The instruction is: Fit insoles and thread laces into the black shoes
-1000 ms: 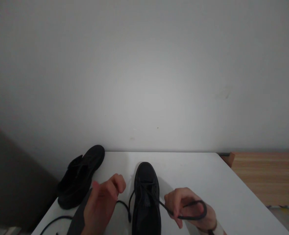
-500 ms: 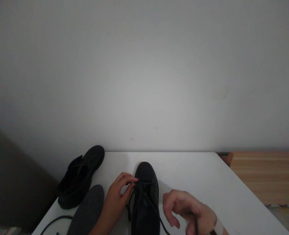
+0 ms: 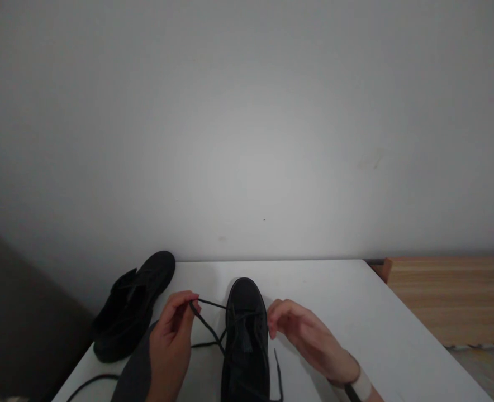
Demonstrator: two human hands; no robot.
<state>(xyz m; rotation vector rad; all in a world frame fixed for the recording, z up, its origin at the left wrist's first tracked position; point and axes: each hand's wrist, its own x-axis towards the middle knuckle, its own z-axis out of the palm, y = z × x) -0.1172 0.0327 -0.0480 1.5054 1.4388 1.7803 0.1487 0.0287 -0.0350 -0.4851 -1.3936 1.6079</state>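
A black lace-up shoe (image 3: 243,346) stands on the white table with its toe pointing away from me. To its left, my left hand (image 3: 172,338) pinches the dark shoelace (image 3: 207,325), which runs from the shoe's front eyelets and loops back toward its side. My right hand (image 3: 308,334) is at the shoe's right edge beside the front eyelets, fingers curled together; what they hold, if anything, is hidden. A loose lace end (image 3: 278,368) sticks up right of the shoe.
A second black shoe (image 3: 136,307) lies at the table's left edge. A dark grey insole (image 3: 133,371) is partly behind my left hand, with another dark lace (image 3: 91,379) near it. The white table (image 3: 335,279) meets a grey wall (image 3: 247,139). Right of it is a wooden surface (image 3: 448,301).
My left hand has pulled away from the shoe to the left, drawing the lace with it. My right hand has moved up and left to the shoe's edge; the lace it held hangs loose.
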